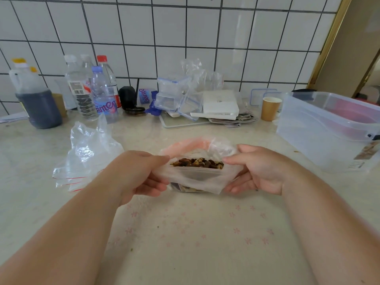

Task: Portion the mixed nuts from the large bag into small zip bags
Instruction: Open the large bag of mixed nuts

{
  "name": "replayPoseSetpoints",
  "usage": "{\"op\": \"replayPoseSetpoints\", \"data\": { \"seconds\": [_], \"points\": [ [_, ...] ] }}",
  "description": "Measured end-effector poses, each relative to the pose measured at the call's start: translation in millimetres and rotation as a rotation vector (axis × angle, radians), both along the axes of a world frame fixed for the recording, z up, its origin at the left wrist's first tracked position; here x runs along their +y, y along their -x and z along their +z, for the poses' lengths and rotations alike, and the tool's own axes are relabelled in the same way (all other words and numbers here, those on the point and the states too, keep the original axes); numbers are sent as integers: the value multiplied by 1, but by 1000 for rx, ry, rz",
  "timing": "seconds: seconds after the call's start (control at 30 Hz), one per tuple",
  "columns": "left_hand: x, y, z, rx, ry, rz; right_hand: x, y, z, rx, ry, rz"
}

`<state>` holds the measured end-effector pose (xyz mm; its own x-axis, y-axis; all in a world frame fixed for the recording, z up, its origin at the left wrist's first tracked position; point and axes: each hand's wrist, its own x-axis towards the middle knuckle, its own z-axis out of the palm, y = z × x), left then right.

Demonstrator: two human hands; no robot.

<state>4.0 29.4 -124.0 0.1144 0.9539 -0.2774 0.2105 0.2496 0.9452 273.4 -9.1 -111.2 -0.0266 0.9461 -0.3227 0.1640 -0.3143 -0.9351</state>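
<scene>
I hold the bag (195, 177) just above the surface (185, 233), mouth up, so the nuts (197, 163) stay inside. My left hand (141, 173) pinches its left edge, my right hand (259, 171) its right; the nuts sit between both grips. Spare zip bags (82, 161) lie to the left.

At frame centre, held above the counter (185, 233): bag (195, 177) with nuts (197, 163) inside, left hand (141, 173) gripping its left edge, right hand (257, 171) its right edge. Left of the hands, flat on the counter: zip bags (82, 161). Upper left, against the wall: jug (35, 99), then bottles (92, 91) to its right. Upper centre: stacked containers (176, 97) and box (220, 103). Right of those: cup (270, 109), then tub (333, 128) at right edge.
</scene>
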Motion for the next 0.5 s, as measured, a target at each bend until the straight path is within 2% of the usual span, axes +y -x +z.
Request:
{"op": "replayPoseSetpoints", "data": {
  "seconds": [0.13,0.33,0.5],
  "points": [
    [2,-2,-2,-179,82,12,-1,1,2,165,-1,-16],
    [3,-5,-4,-546,272,91,0,7,2,548,64,-157],
    [2,-13,-10,-675,340,133,5,9,-5,782,71,-321]
  ]
}}
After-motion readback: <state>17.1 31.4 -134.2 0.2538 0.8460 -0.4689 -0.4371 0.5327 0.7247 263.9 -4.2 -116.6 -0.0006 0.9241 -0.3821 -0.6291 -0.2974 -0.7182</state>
